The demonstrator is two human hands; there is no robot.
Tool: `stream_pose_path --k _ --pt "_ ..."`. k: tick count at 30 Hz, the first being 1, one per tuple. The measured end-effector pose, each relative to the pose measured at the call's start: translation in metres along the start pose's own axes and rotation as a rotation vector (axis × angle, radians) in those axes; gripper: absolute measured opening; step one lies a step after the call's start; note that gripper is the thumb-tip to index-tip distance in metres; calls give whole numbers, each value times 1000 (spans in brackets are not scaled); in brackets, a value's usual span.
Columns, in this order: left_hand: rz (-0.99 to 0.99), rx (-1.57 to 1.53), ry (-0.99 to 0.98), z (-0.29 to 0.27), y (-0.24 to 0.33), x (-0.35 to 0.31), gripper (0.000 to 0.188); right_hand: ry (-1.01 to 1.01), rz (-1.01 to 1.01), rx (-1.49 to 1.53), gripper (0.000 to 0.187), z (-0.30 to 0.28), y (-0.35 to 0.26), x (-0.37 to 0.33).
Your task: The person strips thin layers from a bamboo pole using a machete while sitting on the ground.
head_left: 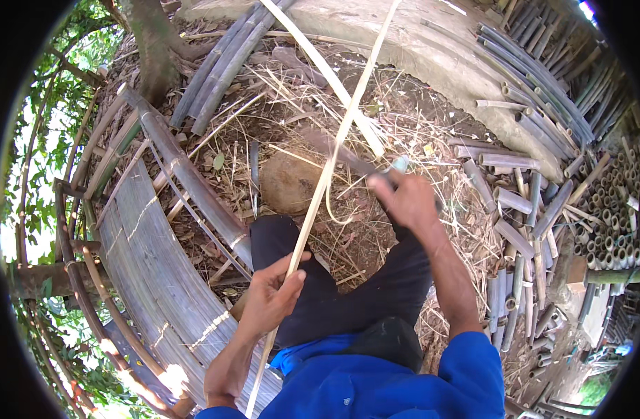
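My left hand [274, 293] is closed around a long pale bamboo strip [308, 227], which runs from beside my lap up past the top of the view. In my right hand [409, 202] is a knife, gripped by its handle. Its dark, motion-blurred blade [355, 162] points up and left and crosses the strip; whether they touch I cannot tell. A thin curled shaving [330, 209] hangs beside the strip below the blade. Another pale strip [313, 56] lies beyond, its near end frayed. Between my knees and the blade stands a round wooden block [290, 183].
A bamboo bench [152, 258] is close on my left, near a tree trunk [149, 56]. Dark bamboo poles [226, 66] lie at the far left. Cut bamboo pieces [512, 199] and stacked tubes [613, 223] fill the right. Shavings and dry leaves litter the ground.
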State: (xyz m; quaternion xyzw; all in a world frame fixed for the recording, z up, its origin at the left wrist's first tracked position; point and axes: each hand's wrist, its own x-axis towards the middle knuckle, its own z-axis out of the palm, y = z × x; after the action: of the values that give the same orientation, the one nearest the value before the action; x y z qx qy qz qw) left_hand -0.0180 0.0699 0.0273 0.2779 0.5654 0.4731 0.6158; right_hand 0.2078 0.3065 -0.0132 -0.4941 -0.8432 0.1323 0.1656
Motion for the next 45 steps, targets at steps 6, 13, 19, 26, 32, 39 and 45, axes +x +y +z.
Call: stream_pose_path --k 6,13,19,26,32,39,45 --pt "-145 47 -1 -17 -22 -38 36 78 431 198 78 -20 55 34" --pt "-56 80 -16 2 -12 22 51 -226 -235 237 56 36 -61 -68" --pt "-54 81 61 8 -11 20 42 -183 -297 148 64 36 -40 -52" --pt "-211 44 35 -14 -15 -31 39 -63 357 120 82 1 62 35" --pt "-248 55 -56 -21 -26 0 36 -105 270 210 74 14 13 5" --pt "2 203 -66 -1 -16 36 44 -292 -139 274 58 39 -59 -79" --pt "-106 156 -6 2 -9 27 47 -280 169 272 52 32 -44 -57"
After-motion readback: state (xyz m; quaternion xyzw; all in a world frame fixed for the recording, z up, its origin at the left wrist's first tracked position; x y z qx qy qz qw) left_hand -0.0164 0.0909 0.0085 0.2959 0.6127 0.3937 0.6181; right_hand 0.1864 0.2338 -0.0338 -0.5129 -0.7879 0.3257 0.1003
